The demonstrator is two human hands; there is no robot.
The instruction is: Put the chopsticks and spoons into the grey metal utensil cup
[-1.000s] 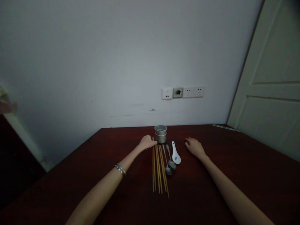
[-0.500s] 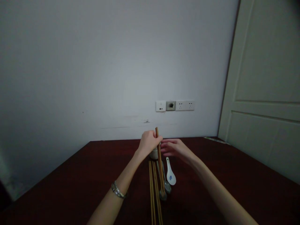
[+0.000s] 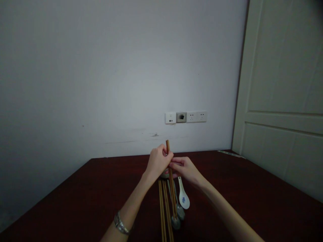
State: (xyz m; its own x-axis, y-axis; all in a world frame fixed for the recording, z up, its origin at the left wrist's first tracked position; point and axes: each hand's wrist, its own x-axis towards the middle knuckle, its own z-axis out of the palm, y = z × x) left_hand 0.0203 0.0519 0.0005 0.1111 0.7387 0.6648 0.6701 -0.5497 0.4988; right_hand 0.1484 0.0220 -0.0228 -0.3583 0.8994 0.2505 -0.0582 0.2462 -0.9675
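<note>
My left hand point(image 3: 157, 162) is closed round a wooden chopstick point(image 3: 172, 188) and holds it raised and tilted, its top end above my fingers. My right hand point(image 3: 185, 169) meets it from the right, fingers curled against the same chopstick. Below the hands, several more chopsticks point(image 3: 163, 211) lie side by side on the dark red table point(image 3: 83, 201). Beside them lie two metal spoons point(image 3: 178, 215) and a white ceramic spoon with a blue mark point(image 3: 183, 198). A small metal cup point(image 3: 165, 174) stands behind my hands, mostly hidden.
A white wall with a row of sockets point(image 3: 185, 117) stands behind the table. A pale door point(image 3: 285, 94) is on the right. I wear a bracelet point(image 3: 120, 224) on the left wrist.
My left hand picked a chopstick up off the table and raised it. My right hand left the table surface and came over to the chopstick. The view tilted upward.
</note>
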